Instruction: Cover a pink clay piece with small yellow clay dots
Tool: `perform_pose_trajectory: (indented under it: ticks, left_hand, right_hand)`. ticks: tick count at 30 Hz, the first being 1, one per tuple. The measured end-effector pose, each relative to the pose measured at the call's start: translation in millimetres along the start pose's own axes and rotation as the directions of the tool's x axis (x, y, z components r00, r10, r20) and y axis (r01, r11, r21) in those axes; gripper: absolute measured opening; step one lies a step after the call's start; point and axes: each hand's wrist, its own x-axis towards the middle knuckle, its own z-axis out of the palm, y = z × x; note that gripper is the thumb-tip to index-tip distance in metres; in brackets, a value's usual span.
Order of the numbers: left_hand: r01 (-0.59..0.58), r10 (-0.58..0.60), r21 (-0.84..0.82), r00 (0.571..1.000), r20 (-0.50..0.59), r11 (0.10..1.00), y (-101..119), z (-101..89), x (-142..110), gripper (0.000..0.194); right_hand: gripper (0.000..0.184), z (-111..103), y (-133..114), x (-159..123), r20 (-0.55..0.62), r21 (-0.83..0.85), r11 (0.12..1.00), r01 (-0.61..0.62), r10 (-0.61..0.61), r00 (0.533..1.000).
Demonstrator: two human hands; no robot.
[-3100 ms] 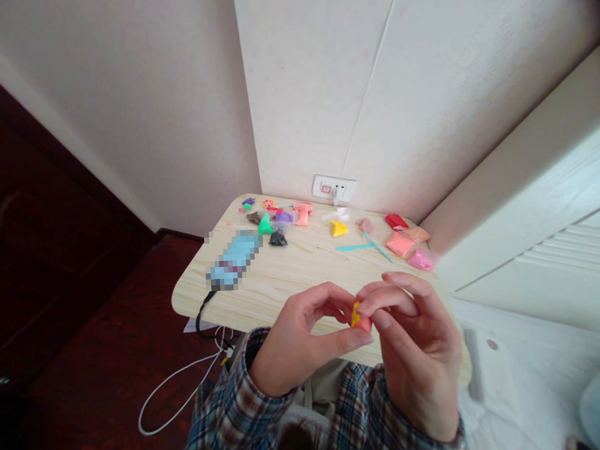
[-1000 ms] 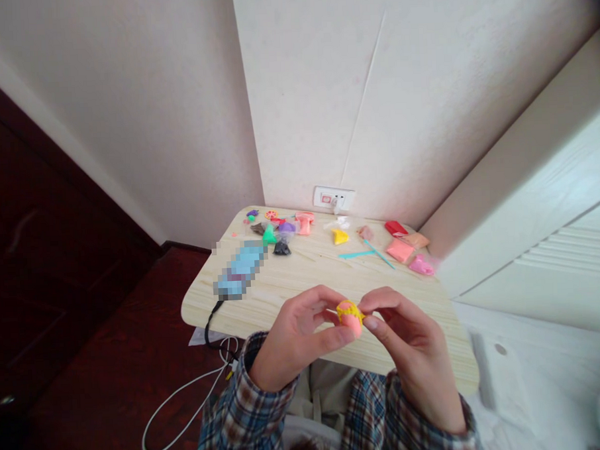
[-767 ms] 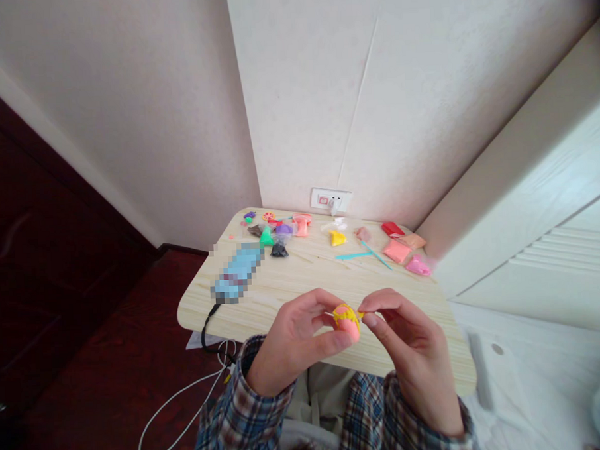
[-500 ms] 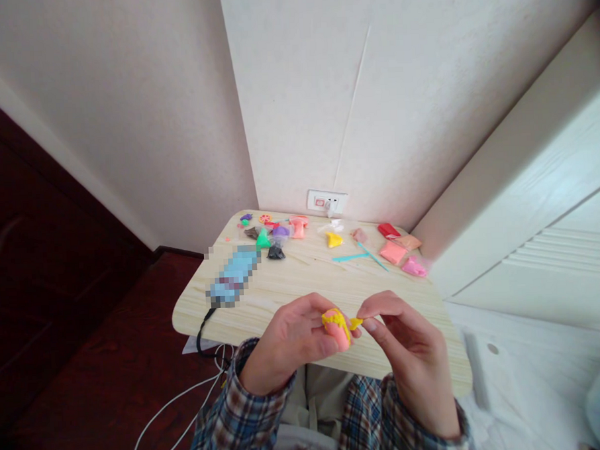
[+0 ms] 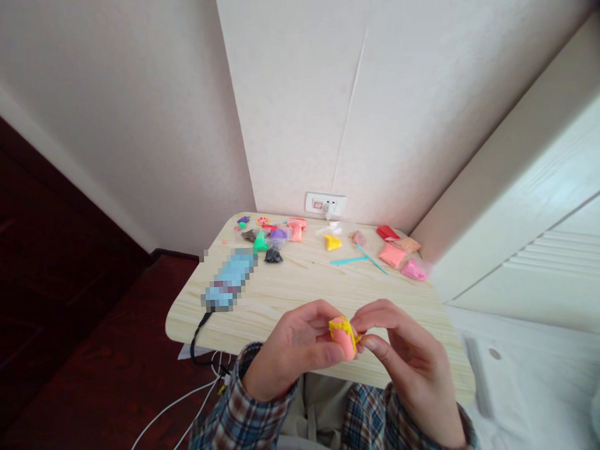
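A pixelated, light-blue rectangular device (image 5: 231,278) lies on the left of the pale wood-grain surface (image 5: 287,288), a black cable (image 5: 193,346) running from its near end over the edge. Just beyond the surface's far edge, a white rectangular wall socket (image 5: 318,204) holds a white plug (image 5: 328,210). A thin white cord (image 5: 159,413) curves at near left, over dark red-brown flooring (image 5: 101,353). A white slatted panel (image 5: 574,246) stands on the right.

Pale walls (image 5: 295,106), dark reddish floor (image 5: 140,338)
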Motion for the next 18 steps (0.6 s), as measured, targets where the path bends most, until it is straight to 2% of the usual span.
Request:
perform_pose_trajectory:
  ticks: [11,18]
  left_hand:
    - [-0.005,0.006,0.016,0.999,-0.045,1.0,0.9,-2.5,1.6,0.049]
    - [-0.013,0.013,-0.009,1.0,-0.026,1.0,0.5,-4.1,-1.9,0.047]
  right_hand:
    - [0.015,0.4,3.7,2.7,-0.025,0.004,0.999,-0.053,0.053,0.998]
    - [0.01,1.3,3.2,0.0,-0.068,0.018,0.997,-0.08,0.081,0.994]
